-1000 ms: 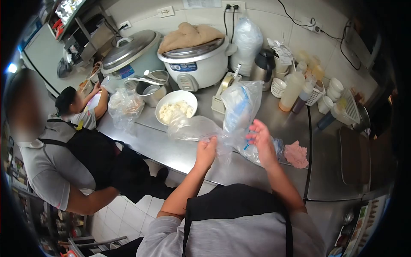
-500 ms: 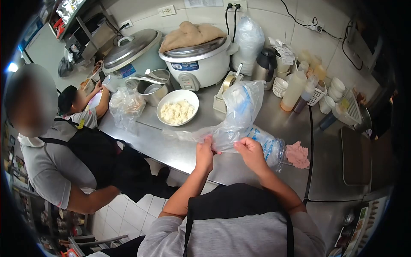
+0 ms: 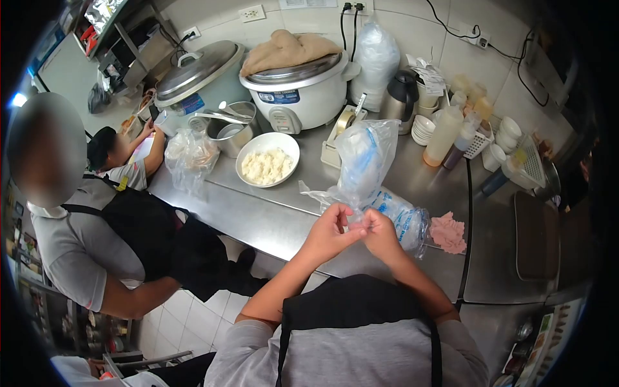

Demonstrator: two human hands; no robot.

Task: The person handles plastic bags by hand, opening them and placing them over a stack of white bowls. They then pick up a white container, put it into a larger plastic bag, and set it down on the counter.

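Both my hands meet over the front of the steel counter (image 3: 238, 222), at the gathered plastic of a clear bag (image 3: 364, 161). My left hand (image 3: 330, 233) has curled fingers pressed on the plastic. My right hand (image 3: 379, 233) pinches it close beside. The bag's puffed part stands up beyond my hands, with a loose end spread to the left. Just right of it lies a roll of plastic bags with blue print (image 3: 403, 222), next to a crumpled pink cloth (image 3: 447, 233). A white bowl of pale, lumpy food (image 3: 267, 161) sits to the left.
Rice cookers (image 3: 296, 97), a steel pot (image 3: 232, 138), a tape dispenser (image 3: 338, 138) and a thermos (image 3: 400, 100) line the back. Squeeze bottles (image 3: 445, 135) stand at the right. One person (image 3: 97, 238) stands close at the left; another (image 3: 126, 158) is beyond. A tray (image 3: 536, 235) lies far right.
My hands have come together, the left moving right and the wrists turning. The plastic that stretched leftward from them is now gathered between them. Another person's light sleeve has appeared at the lower left.
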